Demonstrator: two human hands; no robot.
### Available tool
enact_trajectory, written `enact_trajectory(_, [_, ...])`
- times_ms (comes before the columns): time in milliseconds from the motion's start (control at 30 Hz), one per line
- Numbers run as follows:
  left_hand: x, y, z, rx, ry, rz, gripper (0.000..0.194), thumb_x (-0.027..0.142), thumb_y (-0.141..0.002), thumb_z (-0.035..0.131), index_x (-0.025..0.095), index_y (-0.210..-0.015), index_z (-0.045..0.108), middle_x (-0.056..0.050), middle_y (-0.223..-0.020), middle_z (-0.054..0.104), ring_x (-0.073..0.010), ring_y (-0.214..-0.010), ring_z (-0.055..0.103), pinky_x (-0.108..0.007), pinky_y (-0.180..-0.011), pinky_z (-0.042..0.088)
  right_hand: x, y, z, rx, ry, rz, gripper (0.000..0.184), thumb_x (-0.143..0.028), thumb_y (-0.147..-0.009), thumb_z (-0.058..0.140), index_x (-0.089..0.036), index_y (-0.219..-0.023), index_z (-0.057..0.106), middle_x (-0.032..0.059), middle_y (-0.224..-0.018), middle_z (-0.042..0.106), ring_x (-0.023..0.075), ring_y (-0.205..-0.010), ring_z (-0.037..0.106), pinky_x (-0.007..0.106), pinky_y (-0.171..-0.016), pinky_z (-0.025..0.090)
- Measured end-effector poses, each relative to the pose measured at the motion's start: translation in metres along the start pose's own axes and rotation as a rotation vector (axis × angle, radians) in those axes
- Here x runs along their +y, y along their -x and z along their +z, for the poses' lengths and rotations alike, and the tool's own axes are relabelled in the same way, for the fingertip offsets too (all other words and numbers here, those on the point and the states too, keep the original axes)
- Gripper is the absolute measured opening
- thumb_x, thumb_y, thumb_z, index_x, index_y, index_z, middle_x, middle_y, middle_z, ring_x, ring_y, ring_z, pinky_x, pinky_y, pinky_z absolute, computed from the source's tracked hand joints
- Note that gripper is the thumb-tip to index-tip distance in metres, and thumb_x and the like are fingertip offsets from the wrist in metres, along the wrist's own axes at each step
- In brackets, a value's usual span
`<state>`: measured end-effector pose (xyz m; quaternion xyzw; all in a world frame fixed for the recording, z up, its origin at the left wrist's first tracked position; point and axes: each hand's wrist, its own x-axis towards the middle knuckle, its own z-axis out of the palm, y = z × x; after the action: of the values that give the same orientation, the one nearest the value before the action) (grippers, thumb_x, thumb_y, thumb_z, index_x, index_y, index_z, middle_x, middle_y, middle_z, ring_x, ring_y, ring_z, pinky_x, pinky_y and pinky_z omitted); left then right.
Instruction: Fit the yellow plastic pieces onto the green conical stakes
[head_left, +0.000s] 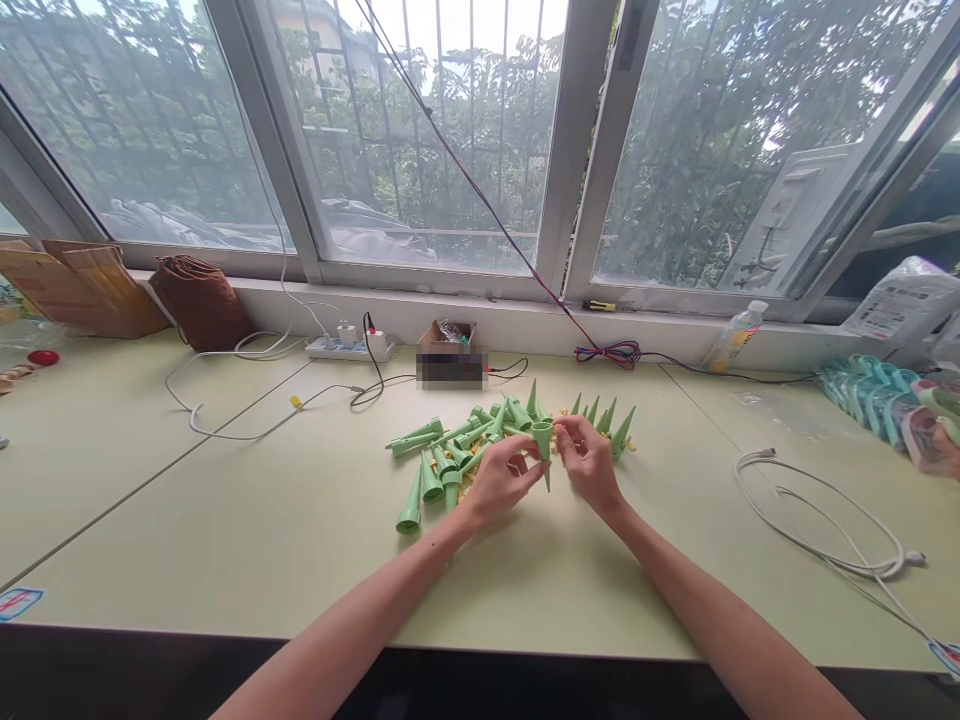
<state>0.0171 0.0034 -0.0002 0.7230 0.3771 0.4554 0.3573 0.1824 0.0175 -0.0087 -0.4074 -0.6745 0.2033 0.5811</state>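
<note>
My left hand grips a green plastic watering spike, its wide open end up and its point down. Close to the rim of that spike, my right hand has thumb and fingers pinched together; whatever is between them is too small to make out. Left of and behind my hands lies a loose pile of similar green spikes, with small yellow parts scattered among them. Several more spikes stand point up beyond my right hand, with yellow bits around their bases.
Toward the window are a power strip, a small open box and a bottle. White cables lie on the table at left and right. A brown bag and cardboard box stand at far left. Wrapped turquoise items and part of another person's hand are at right.
</note>
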Motion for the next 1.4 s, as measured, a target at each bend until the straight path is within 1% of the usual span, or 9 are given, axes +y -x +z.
enact_trajectory(167, [-0.006, -0.002, 0.002, 0.046, -0.057, 0.031, 0.013, 0.029, -0.084, 0.063, 0.017, -0.089, 0.065, -0.004, -0.088, 0.064, -0.0066, -0.052, 0.051, -0.02, -0.048, 0.046, 0.003, 0.0, 0.001, -0.022, -0.024, 0.014, 0.02, -0.041, -0.098, 0.047, -0.023, -0.096, 0.056, 0.0042, -0.071, 0.062, 0.0186, -0.058, 0.059, 0.031, -0.051, 0.05])
enact_trajectory(333, [-0.006, -0.002, 0.003, 0.126, -0.058, 0.005, 0.021, 0.031, -0.087, 0.06, 0.019, -0.102, 0.065, -0.007, -0.101, 0.064, -0.0061, -0.05, 0.051, -0.02, -0.046, 0.044, 0.004, 0.003, 0.004, -0.04, -0.032, 0.027, 0.021, -0.04, -0.1, 0.043, -0.024, -0.093, 0.055, 0.0016, -0.068, 0.057, 0.0173, -0.057, 0.055, 0.03, -0.051, 0.048])
enact_trajectory(500, [-0.001, -0.002, 0.003, 0.158, 0.054, -0.084, 0.027, 0.042, -0.088, 0.061, 0.018, -0.1, 0.06, -0.004, -0.09, 0.064, -0.0068, -0.046, 0.052, -0.02, -0.041, 0.041, 0.003, 0.003, 0.002, -0.013, -0.013, 0.054, 0.023, -0.04, -0.1, 0.044, -0.023, -0.087, 0.054, 0.0008, -0.068, 0.055, 0.0159, -0.057, 0.053, 0.028, -0.052, 0.046])
enact_trajectory(600, [-0.001, -0.005, 0.002, 0.108, 0.249, -0.204, 0.043, 0.055, -0.09, 0.053, 0.015, -0.078, 0.058, -0.001, -0.065, 0.058, -0.0079, -0.04, 0.049, -0.02, -0.036, 0.037, 0.002, 0.003, 0.001, -0.02, -0.014, 0.034, 0.022, -0.038, -0.1, 0.044, -0.022, -0.089, 0.055, 0.0006, -0.069, 0.055, 0.0154, -0.059, 0.055, 0.027, -0.053, 0.047])
enact_trajectory(700, [-0.002, -0.009, 0.0, 0.027, 0.467, -0.333, 0.058, 0.066, -0.087, 0.051, 0.012, -0.065, 0.057, -0.004, -0.061, 0.058, -0.0084, -0.039, 0.049, -0.022, -0.036, 0.037, 0.002, 0.004, 0.002, -0.07, -0.02, -0.01, 0.021, -0.037, -0.1, 0.045, -0.022, -0.09, 0.055, 0.0008, -0.072, 0.057, 0.0144, -0.061, 0.056, 0.026, -0.055, 0.048])
enact_trajectory(967, [-0.001, -0.009, -0.002, -0.097, 0.676, -0.5, 0.061, 0.068, -0.072, 0.069, 0.008, -0.069, 0.063, -0.007, -0.066, 0.062, -0.0069, -0.044, 0.049, -0.02, -0.039, 0.038, 0.006, 0.005, 0.003, -0.088, -0.058, -0.025, 0.017, -0.036, -0.098, 0.05, -0.022, -0.091, 0.054, 0.0001, -0.074, 0.059, 0.0133, -0.06, 0.057, 0.026, -0.055, 0.049])
enact_trajectory(1133, [-0.002, -0.01, -0.003, -0.127, 0.708, -0.48, 0.058, 0.066, -0.072, 0.072, 0.008, -0.075, 0.064, -0.007, -0.072, 0.064, -0.0055, -0.046, 0.049, -0.02, -0.041, 0.039, 0.007, 0.004, 0.001, -0.087, -0.059, -0.02, 0.016, -0.036, -0.097, 0.049, -0.022, -0.089, 0.053, 0.0012, -0.075, 0.058, 0.0148, -0.061, 0.057, 0.028, -0.055, 0.048])
enact_trajectory(1267, [-0.006, -0.009, -0.005, -0.141, 0.693, -0.441, 0.051, 0.061, -0.075, 0.072, 0.011, -0.077, 0.062, -0.001, -0.057, 0.058, -0.006, -0.045, 0.047, -0.02, -0.044, 0.04, 0.007, 0.003, 0.001, -0.086, -0.067, -0.026, 0.016, -0.034, -0.097, 0.05, -0.023, -0.087, 0.052, 0.001, -0.073, 0.057, 0.0147, -0.059, 0.055, 0.028, -0.053, 0.046])
enact_trajectory(1400, [-0.008, -0.009, -0.008, -0.099, 0.525, -0.322, 0.043, 0.054, -0.076, 0.074, 0.013, -0.082, 0.061, 0.001, -0.052, 0.056, -0.0083, -0.043, 0.05, -0.021, -0.043, 0.041, 0.007, 0.002, 0.001, -0.107, -0.062, -0.014, 0.016, -0.034, -0.097, 0.05, -0.022, -0.085, 0.052, 0.0001, -0.07, 0.055, 0.0138, -0.057, 0.052, 0.028, -0.053, 0.046])
